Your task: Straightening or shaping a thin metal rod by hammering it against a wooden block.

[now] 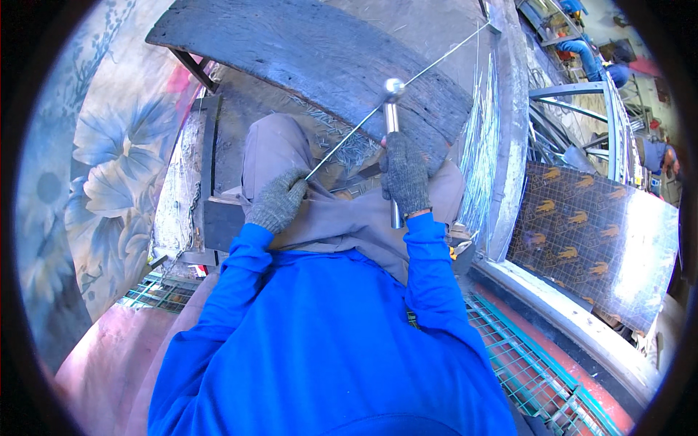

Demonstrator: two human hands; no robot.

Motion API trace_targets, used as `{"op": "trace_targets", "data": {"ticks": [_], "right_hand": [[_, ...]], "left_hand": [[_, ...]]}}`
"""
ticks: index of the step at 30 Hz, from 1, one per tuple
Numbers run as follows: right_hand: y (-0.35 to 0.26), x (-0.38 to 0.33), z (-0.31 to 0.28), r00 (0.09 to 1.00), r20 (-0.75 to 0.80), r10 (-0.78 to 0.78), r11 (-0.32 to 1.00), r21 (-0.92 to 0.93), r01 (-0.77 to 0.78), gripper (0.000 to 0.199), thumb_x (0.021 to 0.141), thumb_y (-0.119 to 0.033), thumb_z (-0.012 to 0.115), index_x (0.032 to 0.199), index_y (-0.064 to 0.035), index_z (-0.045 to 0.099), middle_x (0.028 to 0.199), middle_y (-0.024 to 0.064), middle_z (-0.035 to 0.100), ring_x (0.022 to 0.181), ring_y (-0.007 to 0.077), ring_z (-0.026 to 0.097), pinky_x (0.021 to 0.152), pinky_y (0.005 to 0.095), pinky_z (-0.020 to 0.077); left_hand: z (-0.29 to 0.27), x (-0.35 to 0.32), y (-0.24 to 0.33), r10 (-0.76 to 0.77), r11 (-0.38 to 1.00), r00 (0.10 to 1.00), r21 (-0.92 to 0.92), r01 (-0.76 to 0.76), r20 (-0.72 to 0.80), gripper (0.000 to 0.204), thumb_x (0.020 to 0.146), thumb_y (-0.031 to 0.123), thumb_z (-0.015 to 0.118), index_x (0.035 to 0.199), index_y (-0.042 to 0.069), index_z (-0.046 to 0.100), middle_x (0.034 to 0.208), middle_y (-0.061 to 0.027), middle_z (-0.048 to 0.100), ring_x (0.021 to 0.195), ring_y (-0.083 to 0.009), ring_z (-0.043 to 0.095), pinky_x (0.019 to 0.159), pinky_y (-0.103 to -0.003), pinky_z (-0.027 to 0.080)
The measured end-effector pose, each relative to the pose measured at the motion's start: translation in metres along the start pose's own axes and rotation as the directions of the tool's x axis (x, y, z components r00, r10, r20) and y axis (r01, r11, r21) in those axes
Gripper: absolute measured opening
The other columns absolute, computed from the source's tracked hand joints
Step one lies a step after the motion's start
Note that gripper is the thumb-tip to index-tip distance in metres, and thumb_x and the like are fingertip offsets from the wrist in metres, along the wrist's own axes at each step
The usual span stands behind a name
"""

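My left hand (278, 200), in a grey knitted glove, is closed around the near end of a thin straight metal rod (347, 139). The rod slants up to the right, across a worn dark wooden bench (291, 54). My right hand (406, 174), gloved the same way, is wrapped around the handle of a shiny metal hammer (393, 109). Its rounded head points away from me, and the handle's lower end shows below my wrist. In this view the head overlaps the rod; whether they touch, I cannot tell.
A bundle of thin metal rods (478, 160) lies right of my knee. Short metal pieces (345, 145) litter the ground below the bench. A flowered cloth (116, 152) hangs at left. A patterned dark sheet (574, 232) leans at right, and another person (589, 58) is at far right.
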State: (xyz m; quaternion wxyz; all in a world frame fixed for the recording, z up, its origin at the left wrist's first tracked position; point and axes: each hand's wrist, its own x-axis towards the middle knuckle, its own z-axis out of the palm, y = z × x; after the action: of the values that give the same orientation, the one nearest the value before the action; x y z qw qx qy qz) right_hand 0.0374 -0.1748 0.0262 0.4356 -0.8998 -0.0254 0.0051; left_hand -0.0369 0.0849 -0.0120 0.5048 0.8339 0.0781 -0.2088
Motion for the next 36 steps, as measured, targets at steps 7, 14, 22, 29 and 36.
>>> {"op": "trace_targets", "data": {"ticks": [7, 14, 22, 29, 36], "right_hand": [[0.021, 0.008, 0.008, 0.999, -0.039, -0.002, 1.0, 0.025, 0.003, 0.023, 0.095, -0.015, 0.054, 0.116, -0.0034, 0.057, 0.072, 0.0055, 0.055, 0.058, 0.0176, 0.058, 0.049, 0.0347, 0.0469], [0.05, -0.001, 0.012, 0.997, -0.05, -0.056, 0.998, -0.008, 0.056, 0.024, 0.089, -0.011, 0.058, 0.11, 0.001, 0.056, 0.096, 0.0204, 0.06, 0.081, 0.0384, 0.062, 0.072, 0.0477, 0.0505], [0.018, -0.007, 0.021, 0.96, -0.171, -0.223, 0.97, -0.14, 0.2, 0.036, 0.101, -0.031, 0.046, 0.102, 0.0024, 0.059, 0.08, 0.0255, 0.059, 0.076, 0.0413, 0.061, 0.068, 0.051, 0.0462], [0.012, -0.013, 0.007, 0.997, 0.07, -0.034, 0.973, -0.226, 0.049, 0.039, 0.078, 0.0, 0.06, 0.117, 0.0013, 0.055, 0.108, 0.0202, 0.061, 0.096, 0.0368, 0.061, 0.081, 0.0445, 0.0498], [0.04, -0.025, 0.004, 0.91, 0.005, -0.415, 0.84, -0.382, 0.386, 0.037, 0.078, 0.001, 0.059, 0.115, 0.0004, 0.055, 0.1, 0.0182, 0.062, 0.093, 0.0329, 0.063, 0.076, 0.0452, 0.0508]], "left_hand": [[-0.005, -0.005, 0.008, -0.012, 1.0, 1.0, 0.008, 0.012, 0.01, 0.031, 0.095, 0.021, 0.055, 0.119, 0.003, 0.062, 0.084, -0.0118, 0.067, 0.074, -0.0184, 0.063, 0.072, -0.033, 0.051], [-0.009, -0.008, 0.022, -0.099, 0.994, 0.993, -0.035, 0.102, 0.066, 0.031, 0.096, 0.02, 0.052, 0.118, 0.001, 0.062, 0.091, -0.0158, 0.068, 0.083, -0.0234, 0.066, 0.077, -0.035, 0.051], [-0.003, -0.014, 0.01, -0.064, 0.984, 0.995, -0.16, 0.075, 0.074, 0.029, 0.096, 0.018, 0.054, 0.119, 0.002, 0.062, 0.081, -0.0067, 0.063, 0.073, -0.0138, 0.059, 0.069, -0.029, 0.049], [-0.005, -0.025, 0.009, -0.092, 0.991, 0.995, -0.098, 0.096, 0.049, 0.03, 0.096, 0.021, 0.053, 0.118, 0.002, 0.063, 0.078, -0.0071, 0.063, 0.072, -0.014, 0.059, 0.069, -0.03, 0.049], [-0.008, -0.03, 0.02, -0.112, 0.993, 0.993, -0.035, 0.113, 0.025, 0.031, 0.095, 0.022, 0.052, 0.117, 0.002, 0.063, 0.087, -0.014, 0.068, 0.079, -0.0214, 0.064, 0.078, -0.035, 0.051]]}}
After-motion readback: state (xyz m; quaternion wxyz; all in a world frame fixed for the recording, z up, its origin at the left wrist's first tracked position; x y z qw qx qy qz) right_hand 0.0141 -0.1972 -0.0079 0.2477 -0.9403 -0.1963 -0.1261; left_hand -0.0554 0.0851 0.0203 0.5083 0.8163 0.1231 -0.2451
